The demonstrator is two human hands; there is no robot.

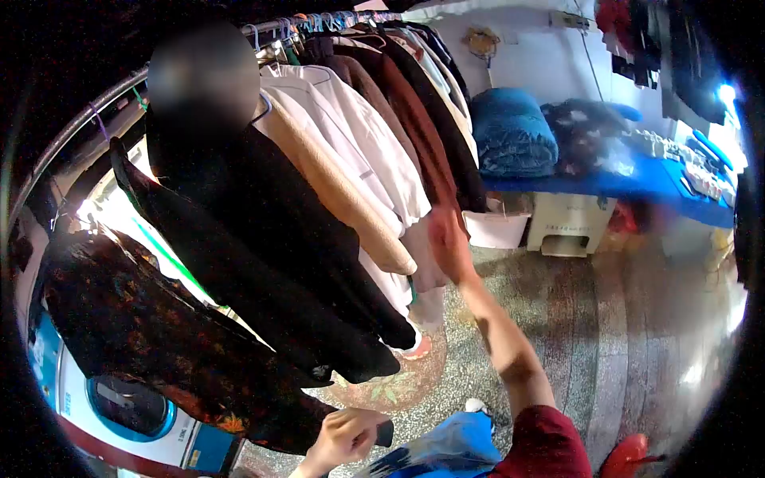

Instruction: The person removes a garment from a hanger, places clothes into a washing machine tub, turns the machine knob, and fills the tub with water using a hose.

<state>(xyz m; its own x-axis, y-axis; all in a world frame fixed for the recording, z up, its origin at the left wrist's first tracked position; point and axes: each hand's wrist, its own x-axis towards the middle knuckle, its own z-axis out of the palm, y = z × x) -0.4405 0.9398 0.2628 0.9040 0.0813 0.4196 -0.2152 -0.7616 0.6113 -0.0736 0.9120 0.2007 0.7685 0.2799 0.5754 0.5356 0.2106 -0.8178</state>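
My left hand (347,437) is at the bottom edge, fingers curled closed, beside the lower end of a dark patterned garment (159,311); what it holds, if anything, I cannot make out. My right arm stretches forward, and the right hand (451,248), smeared by motion, is nearest to the lower part of a reddish-brown garment (418,119). Between my hands and the rail (60,139) hang a long black garment (263,231), a beige one (343,191) and a white one (374,151). A blurred patch hides the black garment's top.
A dryer (127,406) stands at the lower left. Beyond the rack, a blue table (661,187) bears a rolled blue blanket (514,135). Under it are a white bin (496,229) and a pale plastic stool (570,223). A red object (625,456) lies at the lower right.
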